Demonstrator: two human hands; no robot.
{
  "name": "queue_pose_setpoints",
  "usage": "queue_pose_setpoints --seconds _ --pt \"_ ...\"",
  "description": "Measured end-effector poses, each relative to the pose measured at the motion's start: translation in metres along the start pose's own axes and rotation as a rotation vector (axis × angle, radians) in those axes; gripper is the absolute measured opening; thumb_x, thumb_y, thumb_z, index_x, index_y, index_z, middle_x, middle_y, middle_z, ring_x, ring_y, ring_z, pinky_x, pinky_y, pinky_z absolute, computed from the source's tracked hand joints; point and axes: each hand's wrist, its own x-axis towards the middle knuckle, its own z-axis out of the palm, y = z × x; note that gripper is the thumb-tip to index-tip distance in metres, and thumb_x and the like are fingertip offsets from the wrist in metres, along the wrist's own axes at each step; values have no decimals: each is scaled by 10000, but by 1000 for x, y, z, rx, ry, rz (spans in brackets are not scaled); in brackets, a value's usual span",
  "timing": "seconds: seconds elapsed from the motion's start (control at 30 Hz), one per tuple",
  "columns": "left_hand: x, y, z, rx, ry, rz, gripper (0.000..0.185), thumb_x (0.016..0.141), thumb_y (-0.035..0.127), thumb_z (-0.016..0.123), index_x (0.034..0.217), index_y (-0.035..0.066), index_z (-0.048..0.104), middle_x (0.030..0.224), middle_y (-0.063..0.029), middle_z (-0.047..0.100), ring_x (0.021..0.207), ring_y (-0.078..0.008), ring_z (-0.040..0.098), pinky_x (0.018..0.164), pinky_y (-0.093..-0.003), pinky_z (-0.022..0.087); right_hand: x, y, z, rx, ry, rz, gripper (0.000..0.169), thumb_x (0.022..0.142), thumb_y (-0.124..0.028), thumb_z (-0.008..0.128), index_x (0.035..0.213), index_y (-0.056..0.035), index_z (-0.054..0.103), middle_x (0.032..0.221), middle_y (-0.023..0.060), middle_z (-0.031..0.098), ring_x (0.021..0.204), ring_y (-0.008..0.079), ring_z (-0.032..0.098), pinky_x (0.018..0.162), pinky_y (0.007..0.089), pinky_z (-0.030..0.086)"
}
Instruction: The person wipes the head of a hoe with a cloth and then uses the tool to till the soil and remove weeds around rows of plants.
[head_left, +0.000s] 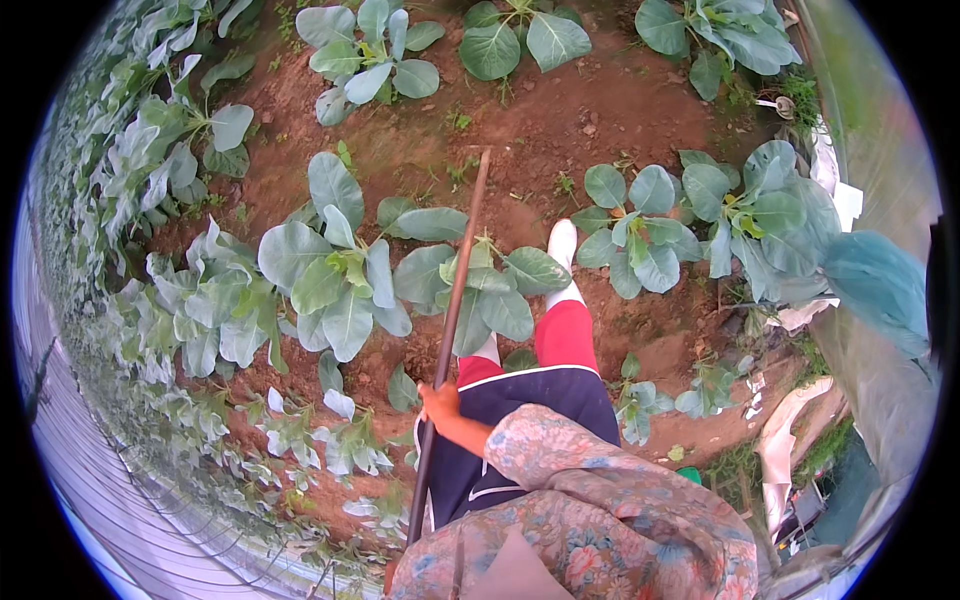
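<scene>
My right hand (440, 405) is closed around the long wooden handle of what looks like a hoe (463, 262), in front of my thigh. The handle slants up and away between leafy plants. At its far end a thin edge of the tool's head meets the reddish-brown soil (540, 135), beside small weeds (459, 171). Only a sliver of my left hand (390, 576) shows at the bottom, near the handle's lower end; its fingers are hidden. Broad-leaved, cabbage-like plants (349, 266) stand on both sides of the handle, some leaves directly beneath it.
More such plants (634, 229) grow ahead and to the right, with dense rows (165, 150) on the left. My white-covered foot (562, 244) stands between plants. Bluish-green netting (877, 289) and pale sheeting (780, 442) lie along the right edge.
</scene>
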Motion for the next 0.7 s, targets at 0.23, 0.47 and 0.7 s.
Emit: queue_pose_setpoints --seconds 0.23,0.47,0.7 --pt "44 87 8 39 60 98 214 664 198 692 775 43 595 585 -108 567 493 -239 556 480 -376 434 28 -80 -27 154 -7 -116 243 801 -164 650 737 -33 456 481 41 459 319 169 459 290 324 351" --pt "111 174 15 -227 -75 -24 167 676 133 624 824 55 624 637 -63 612 555 -198 588 548 -347 471 152 -102 -20 -432 505 -455 288 773 -202 644 754 48 502 554 174 561 451 307 588 477 408 490" --pt "-18 66 -15 70 -32 -123 209 698 183 629 862 55 622 726 -146 638 698 -296 629 638 -408 492 -17 -6 16 20 -91 93 273 780 -179 658 727 4 462 509 100 520 347 208 515 318 363 412"
